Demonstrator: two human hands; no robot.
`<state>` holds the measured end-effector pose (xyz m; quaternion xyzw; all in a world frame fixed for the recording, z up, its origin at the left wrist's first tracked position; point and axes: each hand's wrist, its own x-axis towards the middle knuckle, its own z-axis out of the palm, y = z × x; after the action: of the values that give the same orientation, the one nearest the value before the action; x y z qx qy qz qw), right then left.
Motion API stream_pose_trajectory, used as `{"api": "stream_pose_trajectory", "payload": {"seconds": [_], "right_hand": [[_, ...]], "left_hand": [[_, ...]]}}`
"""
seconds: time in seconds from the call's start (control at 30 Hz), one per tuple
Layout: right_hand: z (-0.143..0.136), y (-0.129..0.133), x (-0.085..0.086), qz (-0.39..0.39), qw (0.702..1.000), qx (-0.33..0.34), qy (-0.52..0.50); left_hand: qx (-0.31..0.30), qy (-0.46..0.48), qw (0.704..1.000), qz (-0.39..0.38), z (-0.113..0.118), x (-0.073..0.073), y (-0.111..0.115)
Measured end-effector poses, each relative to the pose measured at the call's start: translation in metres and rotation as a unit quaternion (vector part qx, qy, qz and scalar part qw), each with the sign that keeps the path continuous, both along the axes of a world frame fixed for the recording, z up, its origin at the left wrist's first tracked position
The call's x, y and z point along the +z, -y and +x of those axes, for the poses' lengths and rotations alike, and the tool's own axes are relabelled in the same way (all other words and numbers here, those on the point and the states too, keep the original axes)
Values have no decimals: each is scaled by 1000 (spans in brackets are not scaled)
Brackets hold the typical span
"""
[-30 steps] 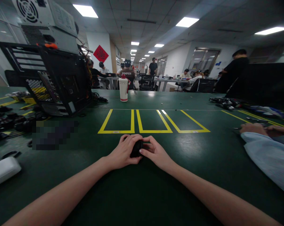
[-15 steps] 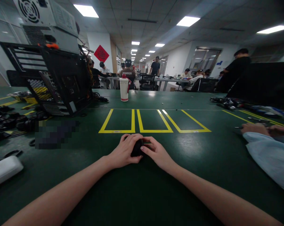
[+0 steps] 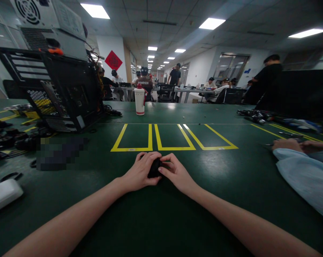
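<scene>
A small dark rounded object (image 3: 154, 169) is between my two hands, low over the green table (image 3: 161, 214). My left hand (image 3: 141, 172) wraps over it from the left, fingers across its top and thumb below. From the right, the fingertips and thumb of my right hand (image 3: 177, 174) pinch at its edge. What the object is cannot be made out, since my fingers cover much of it. Beyond my hands, three yellow tape outlines (image 3: 174, 148) lie on the tabletop.
An open black computer case (image 3: 67, 89) with metal units on top stands at the left, near dark cables (image 3: 6, 139). A white bottle (image 3: 140, 101) stands further back. At the right are a person's hands (image 3: 288, 144) and blue sleeve (image 3: 300, 171). A white object (image 3: 4, 194) lies at the left edge.
The whole view has shifted slightly, with the surroundings now a little further left. Both my hands keep nearly the same grip on the dark object.
</scene>
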<state>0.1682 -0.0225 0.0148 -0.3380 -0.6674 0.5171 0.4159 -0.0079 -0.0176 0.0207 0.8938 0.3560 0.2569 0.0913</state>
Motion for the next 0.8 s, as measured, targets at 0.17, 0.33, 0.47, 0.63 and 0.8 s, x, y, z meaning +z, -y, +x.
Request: {"api": "stream_pose_trajectory", "payload": {"seconds": [0.17, 0.33, 0.47, 0.63, 0.8], "right_hand": [[3, 0, 3, -15, 999, 7, 29], [3, 0, -1, 22, 999, 37, 3], [1, 1, -2, 24, 999, 32, -4], [-1, -2, -1, 30, 999, -13, 27], [1, -1, 0, 12, 999, -10, 52]], "left_hand": [[1, -2, 1000, 0, -1, -1, 0], [3, -3, 1000, 19, 0, -4, -2], [3, 0, 1000, 16, 0, -4, -2], [-1, 5, 1000, 7, 1, -1, -1], [-10, 8, 1000, 3, 1, -1, -1]]}}
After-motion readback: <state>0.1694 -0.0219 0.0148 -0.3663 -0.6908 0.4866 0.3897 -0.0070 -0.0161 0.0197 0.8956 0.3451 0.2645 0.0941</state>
